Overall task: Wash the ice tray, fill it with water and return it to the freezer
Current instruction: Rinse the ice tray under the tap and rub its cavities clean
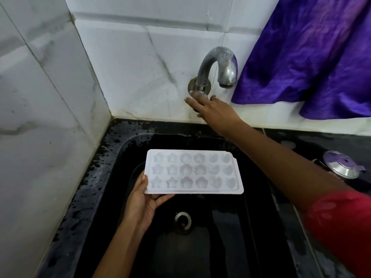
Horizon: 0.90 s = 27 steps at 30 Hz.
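head cam: left hand (144, 205) grips the white ice tray (192, 171) by its left end, thumb on top, fingers under. tray is level over the black sink (124, 157), cups up. right hand (212, 111) is at the base of the wall tap (218, 63), fingers touching it; can't tell if it's gripping. purple cloth (311, 57) hangs to the rt of the tap. steel lid (341, 164) sits on the counter (291, 137).

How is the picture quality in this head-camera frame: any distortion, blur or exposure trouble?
Head view: wide-angle bowing curves the joints of the wall tiles toward the edges; the black sink is dark, with little detail; the white ice tray is bright, its moulds faint; the red sleeve at lower right is smeared; the tap and right hand look soft but readable.
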Available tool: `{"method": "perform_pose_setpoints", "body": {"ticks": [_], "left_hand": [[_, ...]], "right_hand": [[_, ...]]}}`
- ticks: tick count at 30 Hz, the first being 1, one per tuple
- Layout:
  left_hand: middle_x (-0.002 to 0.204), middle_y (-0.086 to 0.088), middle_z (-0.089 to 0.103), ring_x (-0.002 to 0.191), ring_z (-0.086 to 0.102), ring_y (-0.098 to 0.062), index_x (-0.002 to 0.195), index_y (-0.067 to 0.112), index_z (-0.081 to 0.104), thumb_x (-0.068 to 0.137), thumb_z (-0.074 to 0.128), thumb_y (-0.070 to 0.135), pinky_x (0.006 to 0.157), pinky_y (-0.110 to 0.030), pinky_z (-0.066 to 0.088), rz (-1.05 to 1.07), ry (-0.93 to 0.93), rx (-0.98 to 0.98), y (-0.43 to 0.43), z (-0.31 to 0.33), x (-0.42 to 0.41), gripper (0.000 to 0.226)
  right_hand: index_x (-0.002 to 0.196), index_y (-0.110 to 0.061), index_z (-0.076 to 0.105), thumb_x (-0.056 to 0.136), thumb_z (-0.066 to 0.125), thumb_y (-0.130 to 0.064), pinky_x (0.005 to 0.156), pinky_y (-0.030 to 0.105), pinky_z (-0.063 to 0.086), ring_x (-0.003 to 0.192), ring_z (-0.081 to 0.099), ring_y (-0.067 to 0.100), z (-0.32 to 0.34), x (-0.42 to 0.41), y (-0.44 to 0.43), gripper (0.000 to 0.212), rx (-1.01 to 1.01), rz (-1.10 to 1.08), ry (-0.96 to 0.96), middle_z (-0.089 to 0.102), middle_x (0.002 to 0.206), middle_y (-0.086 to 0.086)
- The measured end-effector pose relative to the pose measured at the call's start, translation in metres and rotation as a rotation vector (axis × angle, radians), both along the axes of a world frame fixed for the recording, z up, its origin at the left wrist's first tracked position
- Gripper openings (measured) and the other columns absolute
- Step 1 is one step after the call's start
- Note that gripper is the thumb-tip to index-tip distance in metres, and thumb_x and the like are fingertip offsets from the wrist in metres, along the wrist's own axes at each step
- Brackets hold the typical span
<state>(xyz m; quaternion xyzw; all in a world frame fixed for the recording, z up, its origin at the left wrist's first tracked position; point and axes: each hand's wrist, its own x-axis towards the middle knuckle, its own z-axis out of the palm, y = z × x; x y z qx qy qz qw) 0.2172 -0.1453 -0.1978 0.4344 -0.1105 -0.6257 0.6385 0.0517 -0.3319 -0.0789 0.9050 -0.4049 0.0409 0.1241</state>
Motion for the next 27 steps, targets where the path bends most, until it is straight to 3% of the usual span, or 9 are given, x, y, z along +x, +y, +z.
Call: {"method": "perform_pose_setpoints", "body": {"ticks": [3,5,7,9,13,18,22,24,27], "left_hand": [[0.103,-0.003,0.073,0.092,0.071,-0.025,0.115,0.025,0.059,0.101,0.036,0.026,0.059,-0.038,0.058,0.015,0.018,-0.006,-0.001,0.0,-0.004,0.027],[0.104,-0.004,0.073,0.093,0.07,-0.027,0.116,0.025,0.058,0.1,0.037,0.026,0.059,-0.039,0.058,0.031,0.039,-0.001,-0.002,-0.001,-0.007,0.027],[0.103,-0.004,0.073,0.092,0.07,-0.027,0.117,0.023,0.058,0.1,0.037,0.026,0.058,-0.039,0.058,0.052,0.055,0.004,-0.005,-0.003,-0.011,0.027],[0.101,-0.004,0.074,0.089,0.071,-0.026,0.117,0.023,0.057,0.101,0.037,0.025,0.058,-0.039,0.058,0.063,0.059,0.008,-0.008,-0.003,-0.015,0.026],[0.1,-0.005,0.074,0.089,0.071,-0.025,0.119,0.019,0.056,0.101,0.037,0.027,0.057,-0.038,0.058,0.061,0.054,0.007,-0.011,-0.004,-0.022,0.028],[0.097,-0.005,0.075,0.086,0.072,-0.024,0.118,0.018,0.056,0.101,0.037,0.025,0.056,-0.039,0.058,0.068,0.065,0.014,-0.014,-0.005,-0.024,0.027],[0.1,-0.003,0.074,0.089,0.071,-0.025,0.113,0.023,0.059,0.101,0.036,0.026,0.057,-0.039,0.058,0.051,0.026,0.012,-0.015,-0.003,-0.019,0.026],[0.1,-0.003,0.074,0.089,0.071,-0.025,0.112,0.024,0.06,0.101,0.036,0.026,0.057,-0.039,0.058,0.038,0.016,0.016,-0.016,-0.001,-0.019,0.026],[0.097,-0.003,0.075,0.086,0.072,-0.025,0.112,0.024,0.059,0.101,0.037,0.025,0.055,-0.038,0.058,0.031,0.012,0.027,-0.018,0.0,-0.021,0.025]], "right_hand": [[0.148,-0.015,0.018,0.093,0.048,-0.009,0.096,0.042,0.043,0.124,0.045,0.032,-0.023,-0.012,0.031,0.063,0.021,-0.127,-0.395,0.012,0.158,0.007],[0.147,-0.011,0.02,0.095,0.044,-0.014,0.107,0.039,0.031,0.134,0.035,0.028,-0.054,-0.023,0.062,0.058,0.039,-0.234,-0.525,0.018,0.156,0.01],[0.148,-0.013,0.017,0.098,0.036,-0.026,0.115,0.034,0.011,0.143,0.018,0.022,-0.083,-0.032,0.086,0.055,0.146,-0.337,-0.45,0.012,0.158,0.007],[0.149,-0.015,0.012,0.099,0.027,-0.038,0.113,0.028,-0.007,0.146,0.002,0.016,-0.107,-0.039,0.099,0.057,0.254,-0.433,-0.366,0.003,0.159,0.003],[0.149,-0.012,0.001,0.097,0.021,-0.05,0.11,0.024,-0.017,0.144,-0.014,0.014,-0.121,-0.026,0.107,0.068,0.402,-0.435,-0.395,-0.01,0.158,0.004],[0.149,-0.013,0.002,0.098,0.022,-0.047,0.113,0.028,-0.013,0.145,-0.012,0.014,-0.108,-0.015,0.097,0.065,0.391,-0.322,-0.374,-0.007,0.159,0.003],[0.147,-0.012,0.018,0.094,0.049,-0.036,0.114,0.039,0.017,0.141,0.018,0.031,-0.058,-0.019,0.056,0.066,0.147,-0.33,-0.567,0.016,0.155,0.012],[0.148,-0.016,0.018,0.087,0.062,-0.032,0.107,0.044,0.031,0.13,0.032,0.037,-0.033,-0.014,0.033,0.076,0.087,-0.236,-0.504,0.014,0.154,0.015],[0.148,-0.022,0.017,0.084,0.066,-0.023,0.097,0.042,0.043,0.116,0.046,0.036,-0.013,-0.003,0.004,0.08,0.092,-0.09,-0.236,0.012,0.155,0.012]]}}
